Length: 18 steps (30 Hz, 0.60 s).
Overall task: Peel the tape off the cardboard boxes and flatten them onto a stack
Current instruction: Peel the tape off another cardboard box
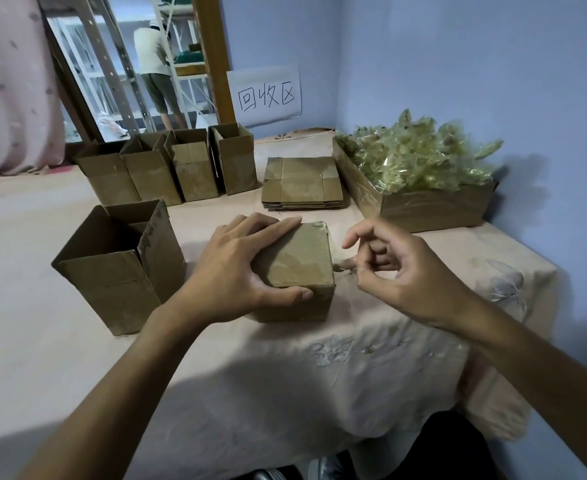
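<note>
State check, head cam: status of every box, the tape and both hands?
Centre box: closed, upright.
Left hand: grips the centre box's top.
Right hand: pinches tape strip at that box's right edge.
Near-left box: open, upright.
Four back boxes: open, upright.
Flattened stack: flat, piled.
Tray box: heaped with crumpled tape.

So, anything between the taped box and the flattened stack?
Nothing visible does. Only tablecloth lies between the taped box, gripped by the left hand, and the flattened stack behind it; the open boxes stand to its left.
</note>
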Motion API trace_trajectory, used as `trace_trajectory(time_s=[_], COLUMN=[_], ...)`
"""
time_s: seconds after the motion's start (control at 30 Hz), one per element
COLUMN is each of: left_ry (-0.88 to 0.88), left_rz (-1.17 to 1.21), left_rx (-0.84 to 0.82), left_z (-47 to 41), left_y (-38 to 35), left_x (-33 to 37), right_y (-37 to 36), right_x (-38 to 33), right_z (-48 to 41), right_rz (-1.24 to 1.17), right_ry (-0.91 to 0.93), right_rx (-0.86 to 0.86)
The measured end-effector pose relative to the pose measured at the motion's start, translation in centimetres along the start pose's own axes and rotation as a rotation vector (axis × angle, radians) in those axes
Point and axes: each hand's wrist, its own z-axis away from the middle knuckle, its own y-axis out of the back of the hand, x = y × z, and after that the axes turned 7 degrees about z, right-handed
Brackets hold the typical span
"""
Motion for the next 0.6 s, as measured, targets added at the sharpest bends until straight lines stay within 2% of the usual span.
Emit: trace_trajectory(time_s=[0.13, 0.43, 0.6], left_ry=[-0.005, -0.033, -0.026], left_rz=[-0.004, -0.020, -0.024], left_rx=[0.008, 0.039, 0.056], left_z=[0.1, 0.3, 0.6], left_y=[-0.1, -0.4, -0.4], left_x=[-0.1, 0.0, -0.1], right_y=[0.2, 0.2, -1.5], right_x=[0.0, 0.2, -0.5], right_z=[0.7, -0.1, -1.0], right_rz=[0.123, 0.290, 0.197], right_ry=[0.104, -0.003, -0.035], right_rx=[0.014, 0.322, 0.287])
